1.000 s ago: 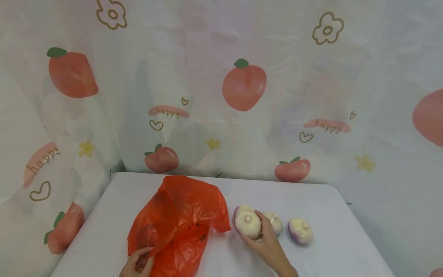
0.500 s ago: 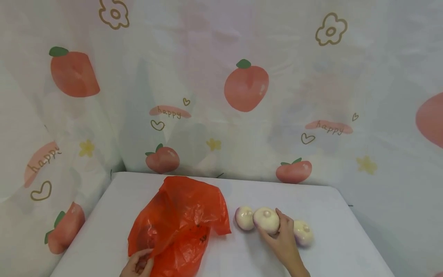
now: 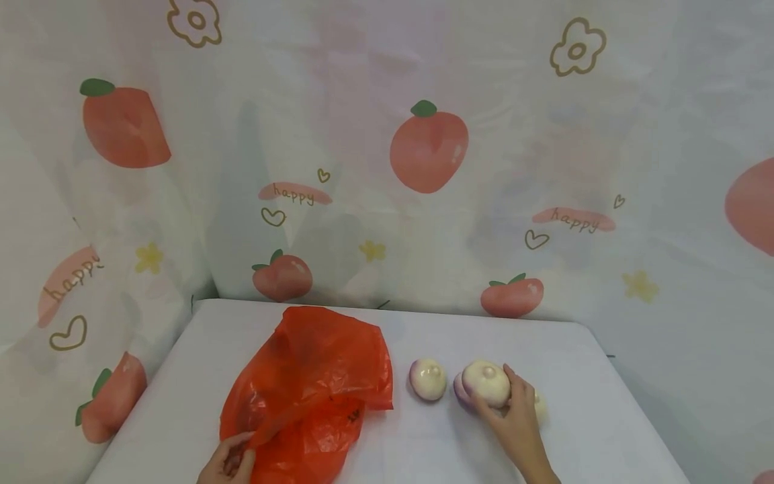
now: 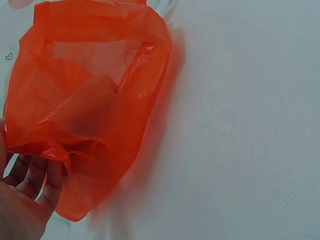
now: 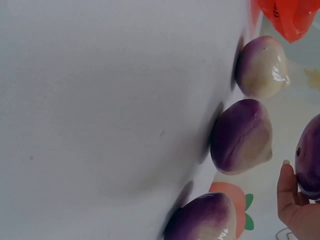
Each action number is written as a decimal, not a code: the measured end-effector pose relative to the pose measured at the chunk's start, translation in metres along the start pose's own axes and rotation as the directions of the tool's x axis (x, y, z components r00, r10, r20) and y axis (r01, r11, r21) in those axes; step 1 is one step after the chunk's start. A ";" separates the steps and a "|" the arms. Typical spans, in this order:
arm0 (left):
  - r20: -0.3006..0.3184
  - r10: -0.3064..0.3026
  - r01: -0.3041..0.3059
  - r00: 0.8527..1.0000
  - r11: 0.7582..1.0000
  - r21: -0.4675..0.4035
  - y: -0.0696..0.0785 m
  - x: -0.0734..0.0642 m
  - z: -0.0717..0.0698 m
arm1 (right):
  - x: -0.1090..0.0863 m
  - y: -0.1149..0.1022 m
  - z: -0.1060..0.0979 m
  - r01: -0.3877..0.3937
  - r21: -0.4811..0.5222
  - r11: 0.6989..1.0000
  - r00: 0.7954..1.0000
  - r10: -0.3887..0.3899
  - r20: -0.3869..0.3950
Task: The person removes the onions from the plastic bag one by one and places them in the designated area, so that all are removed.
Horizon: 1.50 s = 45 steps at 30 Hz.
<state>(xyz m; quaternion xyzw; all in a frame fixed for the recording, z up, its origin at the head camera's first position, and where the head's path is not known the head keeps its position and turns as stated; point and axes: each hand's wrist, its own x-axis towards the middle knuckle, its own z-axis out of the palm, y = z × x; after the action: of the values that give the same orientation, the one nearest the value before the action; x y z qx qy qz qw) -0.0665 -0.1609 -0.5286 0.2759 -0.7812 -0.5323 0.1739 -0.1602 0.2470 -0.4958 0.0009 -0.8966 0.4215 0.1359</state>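
My left hand [image 3: 228, 460] pinches the near-left edge of a red plastic bag [image 3: 326, 359], also seen in the left wrist view as a thin, see-through bag [image 4: 95, 35]. A darker patch shows through its film; I cannot tell what it is. My right hand [image 3: 514, 420] grips a purple-and-white turnip [image 3: 487, 383] between thumb and fingers, raised off the table. Below and just left of it a second turnip [image 3: 462, 391] is partly covered. Another turnip [image 3: 428, 380] lies to the left, and a third on the table [image 3: 541, 407] peeks out behind the fingers.
A white-covered table [image 3: 592, 417] carries everything, and the right wrist view has its turnips [image 5: 242, 137] standing in a row. Behind and at the left hangs a pale curtain [image 3: 363, 101] printed with peaches, hearts and flowers.
The right hand has carried its turnip rightward, from over the left turnip to over the middle one. The left hand has shifted slightly left, drawing the bag's edge along.
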 end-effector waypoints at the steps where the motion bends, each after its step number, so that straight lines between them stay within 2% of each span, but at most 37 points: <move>1: -0.004 -0.005 0.005 1.000 1.000 -0.010 -0.001 0.001 0.000 | 0.000 0.001 0.000 0.004 -0.005 1.000 1.000 -0.004 -0.006; 8: -0.031 -0.011 0.011 0.999 1.000 -0.003 -0.002 0.004 -0.003 | -0.001 0.007 -0.008 0.078 -0.056 0.995 0.994 -0.082 -0.075; 14: -0.006 -0.026 0.026 1.000 1.000 0.003 0.000 0.004 -0.006 | 0.001 0.012 -0.018 0.012 -0.013 1.000 0.996 -0.013 -0.085; 22: 0.023 -0.054 0.054 0.998 0.999 -0.002 -0.002 0.004 -0.003 | 0.004 0.021 -0.029 -0.049 -0.063 0.997 0.990 0.040 -0.134; 29: 0.049 -0.060 0.058 0.997 0.998 0.033 -0.001 0.005 -0.001 | 0.002 0.024 -0.039 -0.169 -0.077 0.983 0.979 0.158 -0.130; 37: 0.081 -0.072 0.070 0.994 0.997 0.027 -0.002 0.005 -0.001 | 0.002 0.043 -0.057 -0.177 -0.104 0.979 0.972 0.158 -0.173; 41: 0.078 -0.057 0.056 0.995 0.998 0.009 -0.003 0.004 0.001 | 0.004 0.052 -0.066 -0.209 -0.110 0.972 0.960 0.183 -0.213; 45: 0.061 -0.037 0.037 0.997 0.999 -0.001 -0.004 0.004 0.003 | 0.003 0.061 -0.067 -0.186 -0.067 0.980 0.944 0.160 -0.289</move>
<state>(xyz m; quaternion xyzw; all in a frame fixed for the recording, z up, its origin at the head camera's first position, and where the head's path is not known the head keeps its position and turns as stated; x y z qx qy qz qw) -0.0702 -0.1619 -0.5339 0.2739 -0.7803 -0.5444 0.1405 -0.1536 0.3378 -0.5006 -0.1443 -0.8832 0.3854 0.2249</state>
